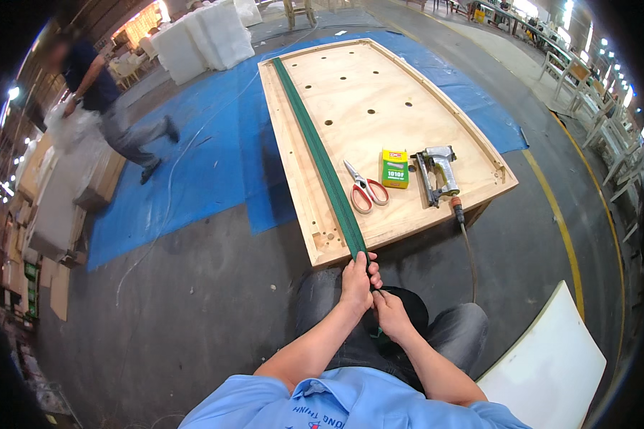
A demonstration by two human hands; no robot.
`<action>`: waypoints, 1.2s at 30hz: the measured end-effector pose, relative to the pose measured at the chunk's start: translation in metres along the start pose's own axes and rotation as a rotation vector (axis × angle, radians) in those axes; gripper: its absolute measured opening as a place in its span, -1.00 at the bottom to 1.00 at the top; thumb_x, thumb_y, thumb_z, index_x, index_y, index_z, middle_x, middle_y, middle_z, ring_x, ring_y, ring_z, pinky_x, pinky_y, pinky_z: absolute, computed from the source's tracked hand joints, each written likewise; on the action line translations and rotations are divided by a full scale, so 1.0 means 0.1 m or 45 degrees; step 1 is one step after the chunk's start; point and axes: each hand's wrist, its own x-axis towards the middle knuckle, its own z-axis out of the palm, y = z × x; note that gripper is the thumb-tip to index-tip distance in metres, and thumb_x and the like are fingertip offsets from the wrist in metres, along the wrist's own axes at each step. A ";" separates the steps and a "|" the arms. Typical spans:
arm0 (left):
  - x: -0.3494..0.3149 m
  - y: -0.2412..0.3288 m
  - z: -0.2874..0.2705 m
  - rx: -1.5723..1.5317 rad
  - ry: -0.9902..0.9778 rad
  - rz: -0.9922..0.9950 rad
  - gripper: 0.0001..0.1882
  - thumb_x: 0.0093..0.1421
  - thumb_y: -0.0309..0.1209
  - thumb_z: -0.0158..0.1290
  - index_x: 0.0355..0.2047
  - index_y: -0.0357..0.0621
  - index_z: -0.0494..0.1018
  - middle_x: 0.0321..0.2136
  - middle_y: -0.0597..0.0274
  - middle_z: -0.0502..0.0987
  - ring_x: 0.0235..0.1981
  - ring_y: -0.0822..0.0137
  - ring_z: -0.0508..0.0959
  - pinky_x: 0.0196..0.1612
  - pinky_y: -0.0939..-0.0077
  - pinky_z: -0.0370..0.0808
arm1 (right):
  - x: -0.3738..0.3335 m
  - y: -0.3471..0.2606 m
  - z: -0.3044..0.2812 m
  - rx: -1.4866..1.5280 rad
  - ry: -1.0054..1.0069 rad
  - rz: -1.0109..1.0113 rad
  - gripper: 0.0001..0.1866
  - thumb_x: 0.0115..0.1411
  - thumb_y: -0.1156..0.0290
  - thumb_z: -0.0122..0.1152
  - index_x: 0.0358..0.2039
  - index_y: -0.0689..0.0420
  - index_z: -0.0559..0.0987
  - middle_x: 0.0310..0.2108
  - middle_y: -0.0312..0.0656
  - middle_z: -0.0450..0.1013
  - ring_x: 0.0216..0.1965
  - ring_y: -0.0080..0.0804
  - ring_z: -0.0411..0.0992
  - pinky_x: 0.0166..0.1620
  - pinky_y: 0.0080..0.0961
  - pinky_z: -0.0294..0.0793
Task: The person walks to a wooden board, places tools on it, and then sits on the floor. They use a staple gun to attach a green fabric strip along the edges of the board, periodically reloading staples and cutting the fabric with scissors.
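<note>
A long green webbing strap (313, 139) with dark lines runs along the left side of a wooden panel (393, 86). Its near end hangs over the panel's front edge, where my left hand (359, 280) is closed around it. Just below, close to my lap, my right hand (391, 313) pinches the lower part of the strap; the fingers partly hide it. On the panel lie red-handled scissors (366, 191), right of the strap. Beside them stands a yellow and green box (394, 169). Further right rests a metal staple gun (437, 175).
An air hose (471, 261) drops from the staple gun to the floor. Blue sheeting (200, 164) lies beneath the panel. A person (107, 93) walks at the left near stacked boards (61, 207). A white foam sheet (547, 357) is at my right; chairs (601, 107) line the right side.
</note>
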 end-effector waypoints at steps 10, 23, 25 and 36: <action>-0.02 -0.10 0.05 0.119 0.151 0.159 -0.68 0.55 -0.14 -0.12 -0.18 -0.13 0.40 -0.58 0.37 0.35 -0.68 0.53 0.27 -0.63 0.57 0.25 | -0.01 -0.02 -0.04 0.108 -0.155 0.199 -0.64 0.53 0.24 -0.08 -0.35 0.19 0.50 -0.58 -0.39 0.32 -0.57 -0.59 0.22 -0.47 -0.52 0.21; 0.04 -0.21 -0.08 0.396 0.245 0.269 -0.68 0.55 -0.14 -0.12 -0.23 -0.10 0.41 -0.61 0.46 0.32 -0.67 0.62 0.23 -0.63 0.64 0.20 | 0.18 0.19 -0.12 0.089 -0.367 0.181 -0.61 0.56 0.25 -0.12 -0.29 0.27 0.53 -0.52 -0.23 0.49 -0.46 -0.45 0.43 -0.32 -0.47 0.44; 0.07 -0.23 -0.08 0.438 0.260 0.314 -0.66 0.55 -0.13 -0.12 -0.26 -0.12 0.42 -0.61 0.45 0.34 -0.67 0.62 0.27 -0.62 0.64 0.25 | 0.23 0.19 -0.11 0.077 -0.386 0.170 -0.61 0.54 0.26 -0.09 -0.21 0.33 0.56 -0.46 -0.18 0.57 -0.35 -0.41 0.51 -0.19 -0.44 0.50; 0.06 -0.23 -0.04 0.345 0.219 0.250 -0.67 0.56 -0.13 -0.13 -0.24 -0.10 0.40 -0.60 0.44 0.33 -0.67 0.63 0.25 -0.62 0.66 0.23 | 0.12 -0.01 -0.21 -0.203 -0.308 0.105 -0.65 0.52 0.29 -0.06 -0.22 0.29 0.58 -0.43 -0.07 0.61 -0.33 -0.24 0.59 -0.14 -0.34 0.51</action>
